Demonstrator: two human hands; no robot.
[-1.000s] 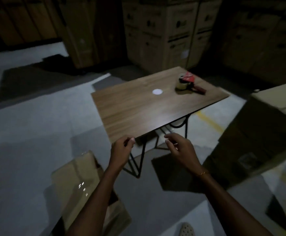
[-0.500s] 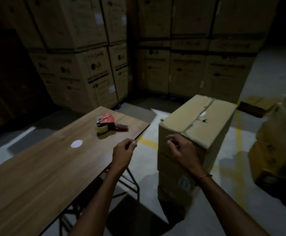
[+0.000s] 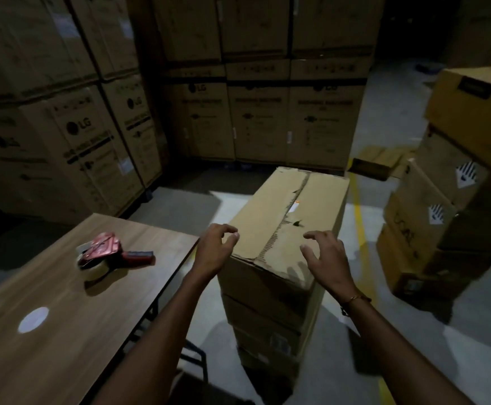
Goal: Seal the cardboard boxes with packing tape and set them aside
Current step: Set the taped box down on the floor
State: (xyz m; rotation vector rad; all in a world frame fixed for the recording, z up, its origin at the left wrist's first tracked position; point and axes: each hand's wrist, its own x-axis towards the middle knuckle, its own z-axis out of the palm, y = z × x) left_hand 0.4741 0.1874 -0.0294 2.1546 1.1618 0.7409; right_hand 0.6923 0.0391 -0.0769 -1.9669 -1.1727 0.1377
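Note:
A brown cardboard box (image 3: 320,200) tops a stack of boxes on the floor ahead, its two top flaps closed with an untaped seam between them. My left hand (image 3: 213,252) hovers at the box's near left corner, fingers loosely curled, holding nothing. Over the near right part of the lid, my right hand (image 3: 327,258) is spread with bent fingers and is also empty. A red tape dispenser (image 3: 105,254) with a clear tape roll lies on the wooden table (image 3: 63,331) to the left.
Tall stacks of printed cartons (image 3: 92,127) line the back and left. Another pile of boxes (image 3: 448,200) stands on the right. A yellow line (image 3: 360,229) runs along the grey floor between the stacks. A flattened box (image 3: 375,162) lies further back.
My view has swung right, from the table to the stacked box. Both empty hands have come forward from the table's edge to the box's near top edge.

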